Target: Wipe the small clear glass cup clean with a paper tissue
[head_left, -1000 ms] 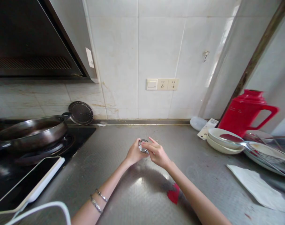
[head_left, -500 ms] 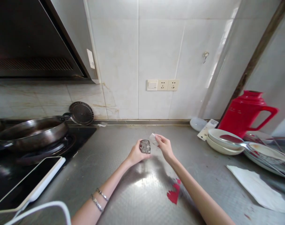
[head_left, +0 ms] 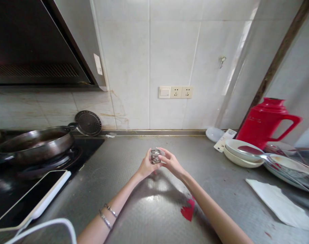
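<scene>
A small clear faceted glass (head_left: 155, 156) is held above the steel counter (head_left: 144, 210) between both hands. My left hand (head_left: 145, 165) grips it from the left with fingers curled round it. My right hand (head_left: 169, 162) is closed against its right side, fingers pinched at the rim; a scrap of white tissue seems to be under them, mostly hidden. Two metal bracelets (head_left: 106, 215) ring my left wrist.
A red spill (head_left: 188, 211) lies on the counter under my right forearm. Left: a dark pan (head_left: 34, 144) on the hob and a tablet (head_left: 27, 203). Right: stacked white plates (head_left: 242, 152), a red jug (head_left: 267, 122), a white paper towel (head_left: 279, 205).
Half a second ago my right hand was lifted off the glass holding a white scrap; now it is back against the glass. The left hand stays put with the glass.
</scene>
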A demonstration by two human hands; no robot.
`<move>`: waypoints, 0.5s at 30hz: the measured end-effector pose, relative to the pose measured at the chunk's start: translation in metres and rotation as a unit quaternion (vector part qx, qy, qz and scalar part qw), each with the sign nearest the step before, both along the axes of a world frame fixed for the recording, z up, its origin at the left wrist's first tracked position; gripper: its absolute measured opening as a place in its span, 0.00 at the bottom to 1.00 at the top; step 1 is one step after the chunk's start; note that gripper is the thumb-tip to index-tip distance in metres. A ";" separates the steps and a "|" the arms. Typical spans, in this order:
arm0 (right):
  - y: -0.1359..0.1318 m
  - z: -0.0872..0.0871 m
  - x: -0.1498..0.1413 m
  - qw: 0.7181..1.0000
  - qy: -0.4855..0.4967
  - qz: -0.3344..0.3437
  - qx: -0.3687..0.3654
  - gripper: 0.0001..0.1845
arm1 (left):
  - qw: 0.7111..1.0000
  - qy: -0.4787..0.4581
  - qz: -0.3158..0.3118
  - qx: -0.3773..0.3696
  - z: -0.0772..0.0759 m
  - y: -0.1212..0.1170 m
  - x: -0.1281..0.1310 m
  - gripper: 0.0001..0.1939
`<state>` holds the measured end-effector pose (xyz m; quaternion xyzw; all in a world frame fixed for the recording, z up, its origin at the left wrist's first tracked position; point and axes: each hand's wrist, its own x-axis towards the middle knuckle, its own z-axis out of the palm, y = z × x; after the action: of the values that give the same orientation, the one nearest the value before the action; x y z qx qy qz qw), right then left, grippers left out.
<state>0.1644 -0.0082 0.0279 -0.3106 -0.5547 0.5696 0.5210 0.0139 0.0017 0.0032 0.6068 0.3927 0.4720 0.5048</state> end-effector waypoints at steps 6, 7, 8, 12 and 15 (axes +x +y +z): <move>0.001 -0.001 0.001 1.000 0.004 0.025 -0.007 0.29 | 1.000 -0.007 -0.021 -0.018 -0.006 0.004 -0.003 0.60; 0.001 -0.001 0.001 1.000 0.002 0.021 -0.010 0.28 | 1.000 -0.007 -0.028 -0.010 -0.005 0.004 -0.004 0.61; 0.001 -0.001 0.002 1.000 0.001 0.017 -0.013 0.28 | 0.999 -0.006 -0.036 0.004 -0.004 0.003 -0.004 0.62; 0.004 -0.003 0.003 0.999 0.011 -0.003 -0.039 0.25 | 0.996 0.034 -0.062 0.059 0.000 0.001 -0.005 0.67; 0.004 -0.004 0.003 0.998 0.018 0.012 -0.058 0.24 | 0.995 0.075 -0.023 0.061 -0.001 0.000 -0.007 0.69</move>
<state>0.1672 -0.0040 0.0238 -0.3235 -0.5153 0.6122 0.5051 0.0070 0.0018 0.0025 0.6791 0.3862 0.4366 0.4461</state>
